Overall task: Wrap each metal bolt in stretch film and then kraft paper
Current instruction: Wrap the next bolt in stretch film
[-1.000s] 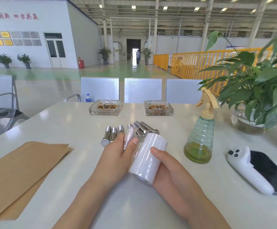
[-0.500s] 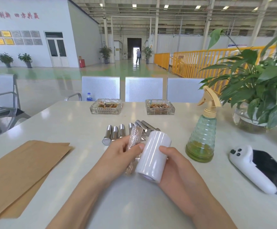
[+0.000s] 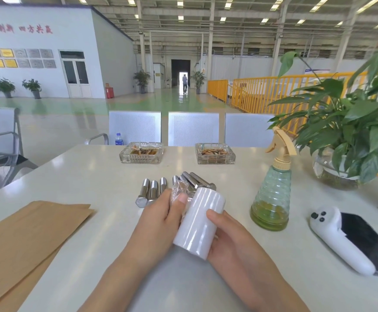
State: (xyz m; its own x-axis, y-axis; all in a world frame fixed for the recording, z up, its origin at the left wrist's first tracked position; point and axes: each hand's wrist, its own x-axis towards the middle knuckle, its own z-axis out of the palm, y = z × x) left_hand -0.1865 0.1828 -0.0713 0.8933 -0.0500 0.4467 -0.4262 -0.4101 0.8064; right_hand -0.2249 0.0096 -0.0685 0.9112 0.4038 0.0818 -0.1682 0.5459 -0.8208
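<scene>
Left hand: your left hand [image 3: 158, 221] grips a film-wrapped bolt [image 3: 179, 192], thumb pressed on the crinkled film; the bolt sits just left of the film roll.
Right hand: your right hand [image 3: 230, 239] cradles the film roll [image 3: 198, 222] from below, thumb curled over its side.
Film roll: white, tilted, held above the table [image 3: 93, 176], touching the wrapped bolt.
Bare bolts: 3 bolts [image 3: 150, 191] lie side by side just behind and left of the roll; a second bunch [image 3: 194, 180] lies straight behind it, partly hidden by the roll.
Kraft paper: sheets [image 3: 23, 242] lie flat well left of the roll, reaching the table's near-left edge.
Right of the roll: a spray bottle [image 3: 272, 199] stands near; farther right lies a white handheld device [image 3: 339, 239] on a dark phone [image 3: 370, 242]; a potted plant [image 3: 350, 131] stands behind them.
Behind the roll: 2 glass ashtrays [image 3: 141, 153] and [image 3: 215, 153] sit near the far edge.
Open room: bare tabletop lies between the paper and the roll.
</scene>
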